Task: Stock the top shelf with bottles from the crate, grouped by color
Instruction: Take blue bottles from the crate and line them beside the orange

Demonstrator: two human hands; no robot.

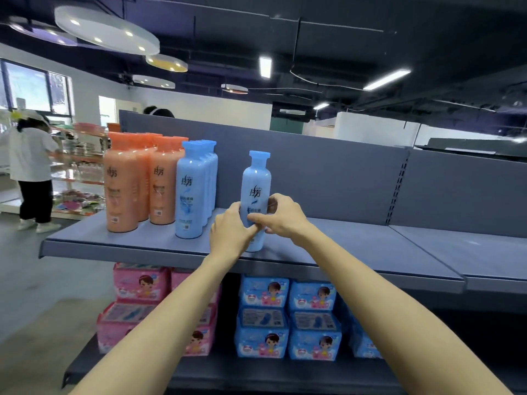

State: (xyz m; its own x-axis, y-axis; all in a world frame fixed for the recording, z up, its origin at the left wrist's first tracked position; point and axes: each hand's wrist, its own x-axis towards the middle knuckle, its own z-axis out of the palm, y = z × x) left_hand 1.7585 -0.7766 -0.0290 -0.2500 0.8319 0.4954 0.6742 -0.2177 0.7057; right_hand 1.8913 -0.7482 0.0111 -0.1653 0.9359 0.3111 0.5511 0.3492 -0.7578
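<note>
Dark ceiling and hanging lamps spread over the shop floor, where a person in white (pixel 27 158) stood far left by another rack. Along the grey shelf (pixel 370 252) stood orange bottles (pixel 125 183), then a row of blue bottles (pixel 194 189), then a lone blue bottle (pixel 255 195) upright near the front edge. The left hand (pixel 229 232) and right hand (pixel 281 213) both gripped its lower half, fingers curled round it; pink packs (pixel 137 283) and blue packs (pixel 285 309) sat below.
</note>
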